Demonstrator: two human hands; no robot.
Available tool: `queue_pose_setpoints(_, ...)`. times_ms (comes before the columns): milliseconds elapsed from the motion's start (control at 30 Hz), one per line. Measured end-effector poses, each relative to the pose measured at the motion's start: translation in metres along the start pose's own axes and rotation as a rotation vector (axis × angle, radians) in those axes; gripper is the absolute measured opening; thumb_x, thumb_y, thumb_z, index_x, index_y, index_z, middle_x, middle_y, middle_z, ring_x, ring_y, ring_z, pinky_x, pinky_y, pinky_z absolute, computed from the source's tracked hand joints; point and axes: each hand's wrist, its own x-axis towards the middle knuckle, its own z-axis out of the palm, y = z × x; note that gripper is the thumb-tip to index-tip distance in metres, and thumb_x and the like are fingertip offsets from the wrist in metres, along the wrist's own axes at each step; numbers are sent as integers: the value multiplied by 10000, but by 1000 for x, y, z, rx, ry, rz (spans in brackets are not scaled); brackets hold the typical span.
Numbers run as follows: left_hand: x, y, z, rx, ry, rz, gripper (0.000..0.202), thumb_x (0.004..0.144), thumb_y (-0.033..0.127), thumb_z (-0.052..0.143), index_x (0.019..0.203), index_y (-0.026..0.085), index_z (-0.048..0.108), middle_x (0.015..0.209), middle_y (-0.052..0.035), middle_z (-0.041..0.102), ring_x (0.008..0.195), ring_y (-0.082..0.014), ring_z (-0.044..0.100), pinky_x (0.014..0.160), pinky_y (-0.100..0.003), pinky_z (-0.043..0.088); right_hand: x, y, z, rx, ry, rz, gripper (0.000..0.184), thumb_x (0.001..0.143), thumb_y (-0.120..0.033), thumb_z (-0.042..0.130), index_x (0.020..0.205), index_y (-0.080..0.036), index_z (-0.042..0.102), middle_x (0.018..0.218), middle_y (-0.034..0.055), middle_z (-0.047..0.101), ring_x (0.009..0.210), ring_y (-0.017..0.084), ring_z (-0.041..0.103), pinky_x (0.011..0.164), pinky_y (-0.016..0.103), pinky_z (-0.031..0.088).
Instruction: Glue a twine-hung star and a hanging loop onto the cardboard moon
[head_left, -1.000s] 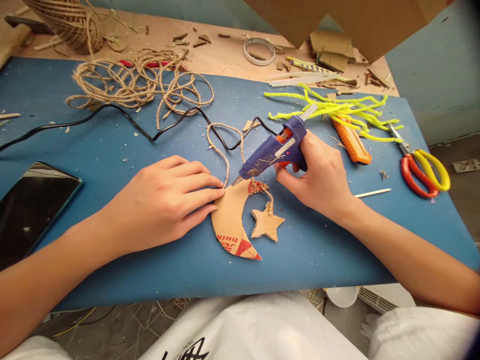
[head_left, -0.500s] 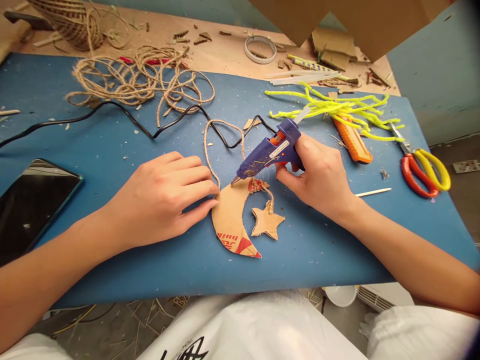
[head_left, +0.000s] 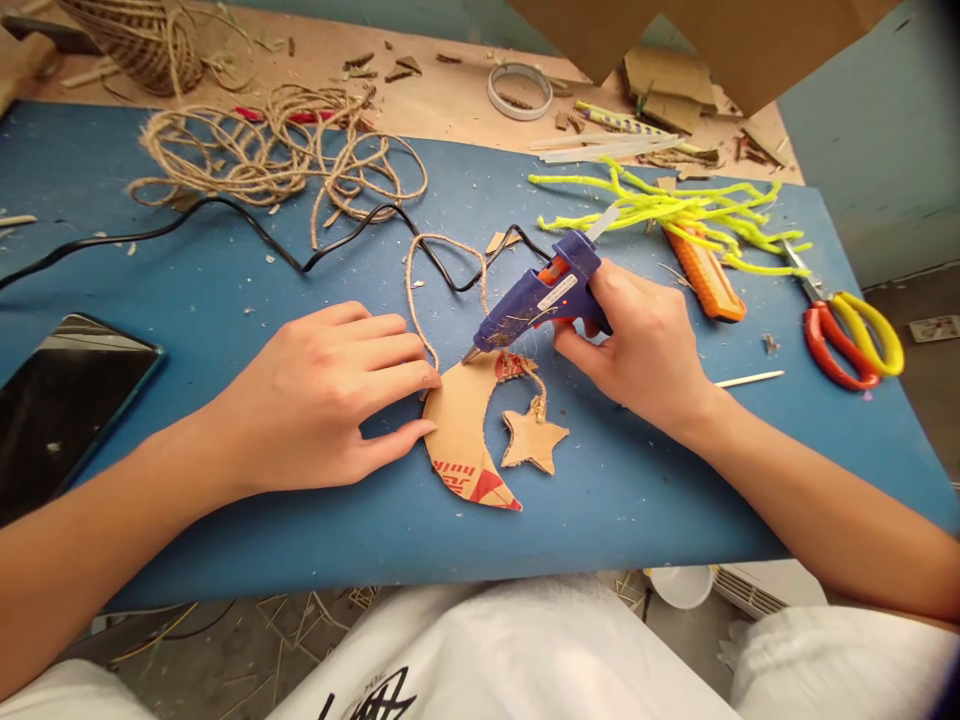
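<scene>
My right hand (head_left: pixel 637 350) grips a blue hot glue gun (head_left: pixel 525 305), its fingers wrapped round the handle. The metal nozzle points down-left at the upper edge of a crescent moon (head_left: pixel 457 420) cut from cardboard. A loop of twine (head_left: pixel 409 285) runs along the moon's upper left edge. My left hand (head_left: pixel 337 395) lies flat at that edge, index fingertip and thumb tip touching it, held apart from each other. A cardboard star (head_left: pixel 534 441) hangs off the moon's upper tip by a short twine, lying on the blue mat (head_left: pixel 615 530).
Tangled twine (head_left: pixel 225 160) and a black cord (head_left: pixel 247 232) lie behind. A phone (head_left: pixel 67 410) rests at left. To the right are yellow-green pipe cleaners (head_left: pixel 660 208), an orange cutter (head_left: pixel 705 275), scissors (head_left: pixel 840 340) and a thin stick (head_left: pixel 750 380). A tape roll (head_left: pixel 493 95) sits farther back.
My left thumb has slid down the moon's edge, away from the index finger. The glue gun stays nearly in place, its nozzle at the moon's upper edge.
</scene>
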Motion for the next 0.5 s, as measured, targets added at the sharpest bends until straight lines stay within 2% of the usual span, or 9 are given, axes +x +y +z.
queue_pose_setpoints(200,0,0,-1,-3,2,0,170,1148,345,675,1098,211,768,1037,-53,821,916,-255,716,826,-441,504,1,-1,-2,-3,0,-8,302,985,-190,666,1275,-254,617,864,9,676,687,224,610,668,376,502)
queue_pose_setpoints(500,-1,-1,-1,0,-10,-12,170,1141,369,665,1102,235,763,1029,-49,833,904,-251,727,826,-440,514,1,-5,-4,-4,-36,73,264,979,-192,665,1231,-265,633,859,19,697,703,241,646,686,391,535)
